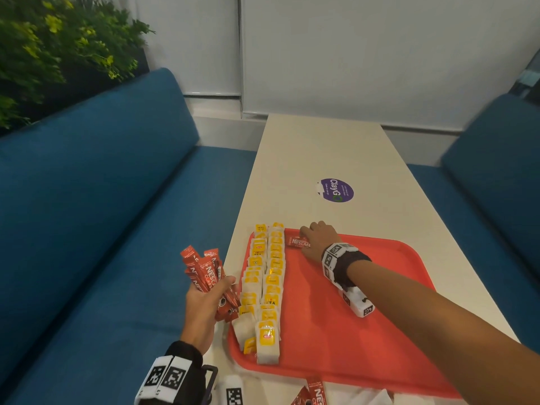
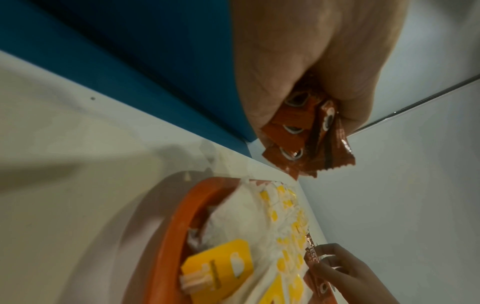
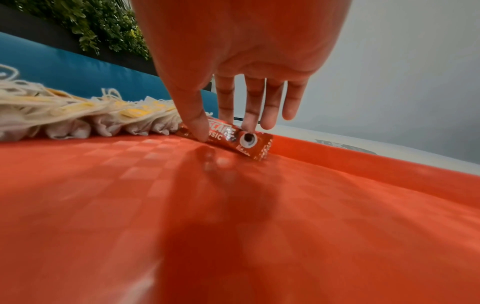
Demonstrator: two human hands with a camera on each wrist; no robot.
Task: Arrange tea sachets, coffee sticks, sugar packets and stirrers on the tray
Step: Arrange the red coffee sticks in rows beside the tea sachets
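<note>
At lower left of the head view the left hand (image 1: 204, 311) grips a fanned bundle of coffee sticks (image 1: 206, 274) off the table's edge, beside two rows of tea sachets (image 1: 264, 290) along the left side of the red tray (image 1: 365, 346). Only the left wrist view shows the bundle's lower ends (image 2: 306, 139) poking out under the curled fingers. At upper centre the right hand (image 1: 317, 241) holds a single coffee stick (image 1: 298, 241) at the tray's far rim; the right wrist view alone shows thumb (image 3: 200, 123) and fingertips pinching it against the tray floor.
</note>
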